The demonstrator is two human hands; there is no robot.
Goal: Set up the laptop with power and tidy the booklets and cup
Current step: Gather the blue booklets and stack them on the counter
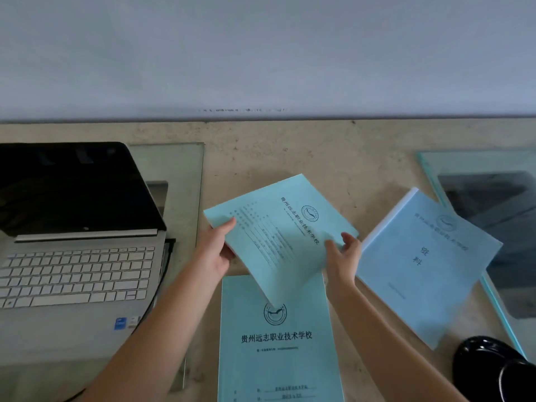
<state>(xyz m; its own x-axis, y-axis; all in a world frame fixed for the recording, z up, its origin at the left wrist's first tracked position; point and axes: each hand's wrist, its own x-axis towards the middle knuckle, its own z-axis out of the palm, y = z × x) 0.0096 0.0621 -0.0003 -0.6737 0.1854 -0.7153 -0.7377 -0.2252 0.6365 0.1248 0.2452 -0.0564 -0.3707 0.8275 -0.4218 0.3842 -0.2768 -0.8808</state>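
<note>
A teal booklet is held tilted above the desk, my left hand gripping its left edge and my right hand its lower right edge. Under it, flat near the front edge, lies a second teal booklet with dark printed characters. A light blue booklet lies askew to the right. An open silver laptop with a dark screen sits at the left, and a black cable runs along its right side. A glossy black cup stands at the bottom right corner, partly cut off.
The beige desk meets a pale wall at the back. A glass pane lies under the laptop and another glass pane lies at the right, partly under the blue booklet.
</note>
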